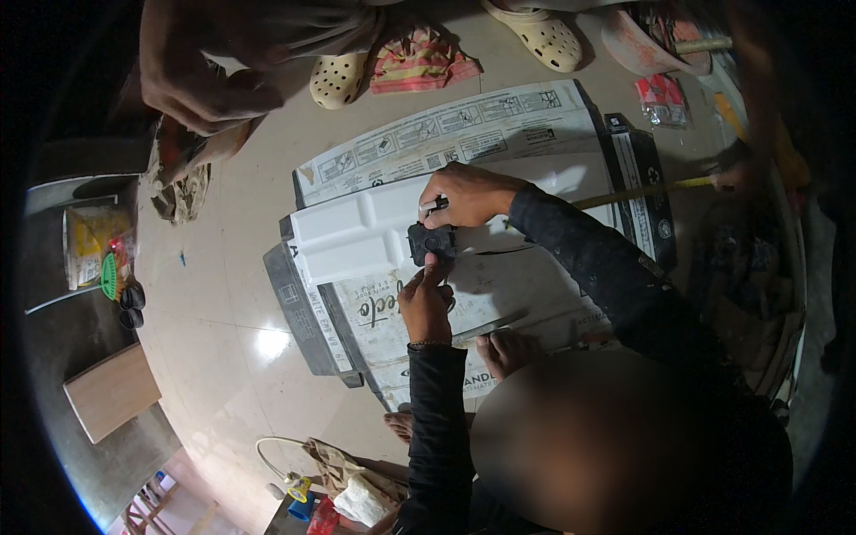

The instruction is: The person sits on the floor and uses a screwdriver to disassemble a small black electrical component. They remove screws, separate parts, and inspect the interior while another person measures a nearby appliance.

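My left hand (426, 299), below a black square plastic piece (432, 242), grips it with the thumb on its lower edge. My right hand (473, 198) is closed on a small pale cylindrical item (432, 205) at the piece's upper edge; its far end is hidden. Under both hands lie a white molded panel (343, 236) and flattened printed cardboard (374, 348). A narrow yellow strip (651, 187), possibly a measuring tape, runs rightward from beside my right wrist. A large blurred patch covers the lower right.
A co-worker's hand (201, 85) hangs at top left, near pale clogs (334, 78) and a striped cloth (419, 62). A pink basin (655, 40) and red packet (660, 98) are top right. A board (111, 392) lies left; a tan bag (339, 477) is near the bottom.
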`<state>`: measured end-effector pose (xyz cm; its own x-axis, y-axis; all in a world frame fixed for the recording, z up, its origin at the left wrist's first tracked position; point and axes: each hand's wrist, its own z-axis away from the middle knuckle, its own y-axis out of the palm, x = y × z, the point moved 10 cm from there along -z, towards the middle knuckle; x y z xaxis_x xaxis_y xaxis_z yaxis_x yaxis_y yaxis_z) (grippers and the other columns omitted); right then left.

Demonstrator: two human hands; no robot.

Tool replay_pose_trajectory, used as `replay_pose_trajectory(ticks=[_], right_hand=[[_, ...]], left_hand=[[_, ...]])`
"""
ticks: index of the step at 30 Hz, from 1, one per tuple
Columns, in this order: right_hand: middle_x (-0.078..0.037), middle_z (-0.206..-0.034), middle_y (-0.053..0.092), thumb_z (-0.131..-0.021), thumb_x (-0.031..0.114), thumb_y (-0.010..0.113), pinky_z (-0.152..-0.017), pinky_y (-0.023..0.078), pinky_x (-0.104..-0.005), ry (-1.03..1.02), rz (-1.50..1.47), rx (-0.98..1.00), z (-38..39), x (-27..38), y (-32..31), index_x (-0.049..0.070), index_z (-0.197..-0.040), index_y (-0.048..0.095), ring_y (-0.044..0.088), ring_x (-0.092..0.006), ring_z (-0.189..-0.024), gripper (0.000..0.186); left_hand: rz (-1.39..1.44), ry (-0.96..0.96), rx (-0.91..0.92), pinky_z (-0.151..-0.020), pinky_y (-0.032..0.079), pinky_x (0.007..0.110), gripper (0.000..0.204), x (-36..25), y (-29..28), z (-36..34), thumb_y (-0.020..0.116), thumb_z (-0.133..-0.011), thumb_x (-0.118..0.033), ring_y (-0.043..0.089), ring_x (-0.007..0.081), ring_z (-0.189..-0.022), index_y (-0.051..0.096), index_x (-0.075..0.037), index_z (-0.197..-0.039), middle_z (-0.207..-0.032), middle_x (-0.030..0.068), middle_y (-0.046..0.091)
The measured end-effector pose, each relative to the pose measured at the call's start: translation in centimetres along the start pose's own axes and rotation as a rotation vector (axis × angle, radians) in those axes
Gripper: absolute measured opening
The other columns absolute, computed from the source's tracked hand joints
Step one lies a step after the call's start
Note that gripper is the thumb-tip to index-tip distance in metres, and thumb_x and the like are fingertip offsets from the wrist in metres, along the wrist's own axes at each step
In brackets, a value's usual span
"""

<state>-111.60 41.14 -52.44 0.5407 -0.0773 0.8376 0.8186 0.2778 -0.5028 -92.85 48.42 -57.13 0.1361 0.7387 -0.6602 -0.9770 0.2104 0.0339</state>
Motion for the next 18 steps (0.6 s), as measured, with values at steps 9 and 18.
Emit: replay_pose_trajectory(ticks=[9, 18], right_hand=[[-0.018, -0.102, 0.078, -0.089, 0.024, 0.076, -0.091, 0.054, -0.0405, 0.052, -0.005, 0.063, 0.3, 0.2, 0.0, 0.004, -0.103, 0.08, 0.073, -0.034, -0.096, 0.025], [-0.018, -0.101, 0.079, -0.087, 0.027, 0.076, -0.091, 0.055, -0.0422, -0.013, 0.038, 0.002, 0.2, 0.8, -0.4, 0.004, -0.102, 0.081, 0.075, -0.0361, -0.095, 0.028]], left_hand=[[-0.005, -0.009, -0.002, -0.05, 0.034, 0.024, 0.046, 0.4, -0.3, -0.3, 0.072, -0.103, -0.04, 0.046, 0.0071, -0.055, 0.079, 0.005, -0.107, -0.083, 0.0051, 0.074], [0.067, -0.064, 0.042, -0.05, 0.027, 0.025, 0.038, 0.3, -0.1, -0.4, 0.07, -0.105, -0.032, 0.039, 0.0051, -0.056, 0.08, 0.004, -0.101, -0.071, -0.0028, 0.056]])
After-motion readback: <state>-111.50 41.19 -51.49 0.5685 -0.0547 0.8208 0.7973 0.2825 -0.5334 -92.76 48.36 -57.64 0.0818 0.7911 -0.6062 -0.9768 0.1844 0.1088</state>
